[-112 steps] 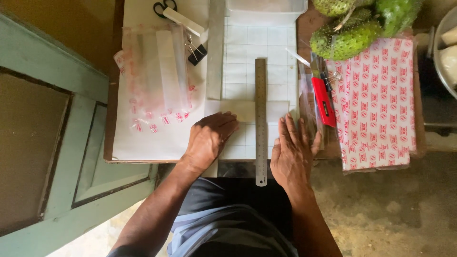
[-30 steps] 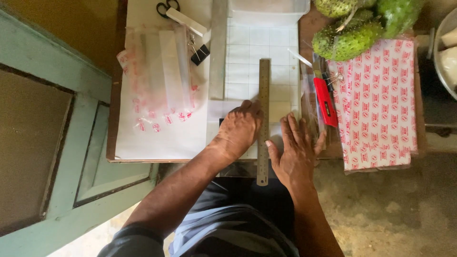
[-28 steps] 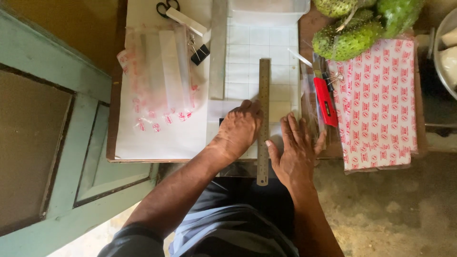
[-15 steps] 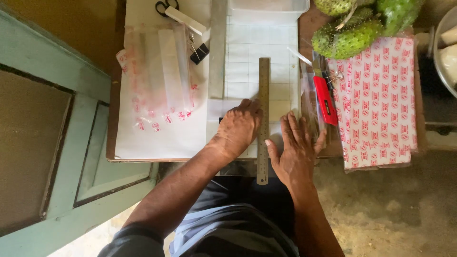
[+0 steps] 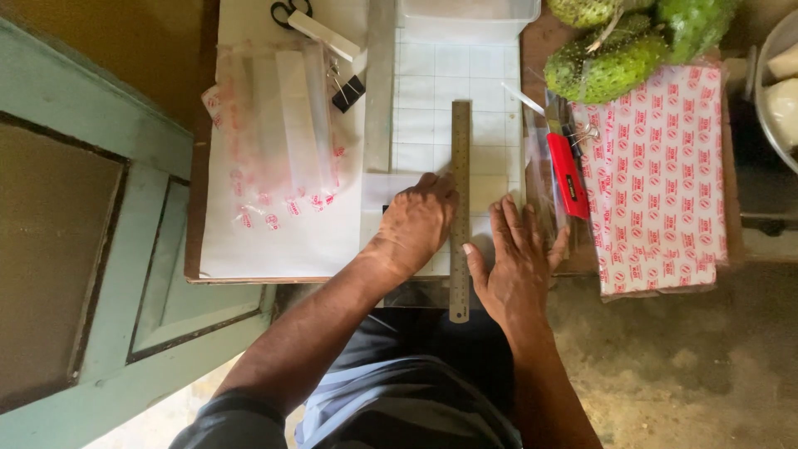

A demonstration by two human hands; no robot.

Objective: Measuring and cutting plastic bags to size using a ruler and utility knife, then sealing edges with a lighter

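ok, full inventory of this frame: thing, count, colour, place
steel ruler: 1, grey, upright on gridded mat
gridded cutting mat: 1, white, table centre
scissors: 1, black handles, top left
binder clip: 1, black, left of mat
clear printed bags: a pile, clear with red marks, table left
utility knife: 1, red, right of mat
printed bag stack: 1, white and red, table right
soursops: at least 2, green, top right
plastic tub: 1, clear, top centre
left hand: on sheet, against ruler's left edge
right hand: flat, right of ruler

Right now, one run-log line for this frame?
left hand: pressed beside steel ruler | right hand: flat on clear sheet, thumb at ruler | grid mat under | red cutter right, untouched
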